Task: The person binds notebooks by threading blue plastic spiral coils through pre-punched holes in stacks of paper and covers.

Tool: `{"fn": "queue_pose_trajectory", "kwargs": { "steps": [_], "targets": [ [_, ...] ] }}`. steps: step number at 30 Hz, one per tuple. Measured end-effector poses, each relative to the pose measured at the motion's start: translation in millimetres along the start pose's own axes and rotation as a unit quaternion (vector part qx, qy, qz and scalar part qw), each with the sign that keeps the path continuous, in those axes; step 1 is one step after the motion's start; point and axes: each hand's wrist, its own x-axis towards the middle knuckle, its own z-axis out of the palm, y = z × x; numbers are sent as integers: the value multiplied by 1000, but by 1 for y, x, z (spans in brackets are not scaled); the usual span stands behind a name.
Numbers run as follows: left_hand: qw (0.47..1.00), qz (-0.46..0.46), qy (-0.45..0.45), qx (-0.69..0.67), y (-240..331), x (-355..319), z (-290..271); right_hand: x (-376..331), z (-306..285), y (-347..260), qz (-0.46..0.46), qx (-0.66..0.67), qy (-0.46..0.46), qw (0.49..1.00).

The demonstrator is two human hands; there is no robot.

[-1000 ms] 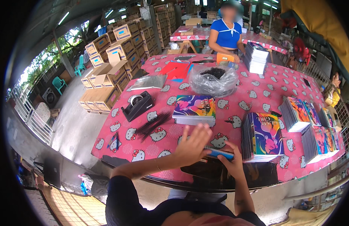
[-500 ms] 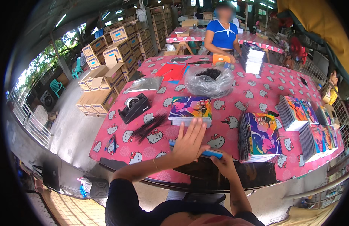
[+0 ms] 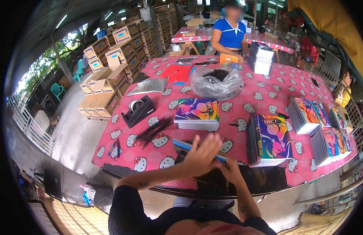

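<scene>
My left hand [image 3: 202,153] lies flat, fingers spread, on top of a spiral notebook with a blue edge [image 3: 183,144] at the near edge of the pink table [image 3: 264,94]. My right hand [image 3: 229,169] grips the notebook from below at its right end. Just beyond is a small stack of colourful spiral notebooks [image 3: 197,113]. A taller stack of notebooks [image 3: 269,140] stands to the right. A bundle of thin black strips [image 3: 154,129] lies to the left of my hands.
A black tape dispenser [image 3: 138,110] sits at the left. A clear plastic bag with dark contents [image 3: 216,81] is mid-table, more notebook stacks [image 3: 322,123] at the right. A person in a blue top [image 3: 229,34] works at the far side. Cardboard boxes [image 3: 107,74] stand left.
My left hand has shifted from the left of the notebook to lie flat over it, and the notebook has tilted and moved slightly toward the colourful stack.
</scene>
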Motion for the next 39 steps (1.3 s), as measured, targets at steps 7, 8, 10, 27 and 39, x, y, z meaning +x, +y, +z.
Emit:
{"fn": "queue_pose_trajectory", "kwargs": {
  "steps": [7, 8, 10, 27, 39],
  "targets": [
    [995, -5, 37, -92, 13, -26, 2, -19, -4, -7, 11, -6, 125, 992],
    [994, -9, 31, -104, -1, -14, 5, -18, -5, -3, 23, -4, 127, 992],
    [990, -27, 18, -134, -20, 5, 2, -18, -3, -7, 38, 15, 137, 990],
    [979, -25, 110, -168, -7, 14, -10, -10, -10, -31, 37, -23, 158, 986],
    [977, -14, 117, -180, -9, 16, -12, 17, -49, -30, 44, -20, -36, 998]
  ]
}}
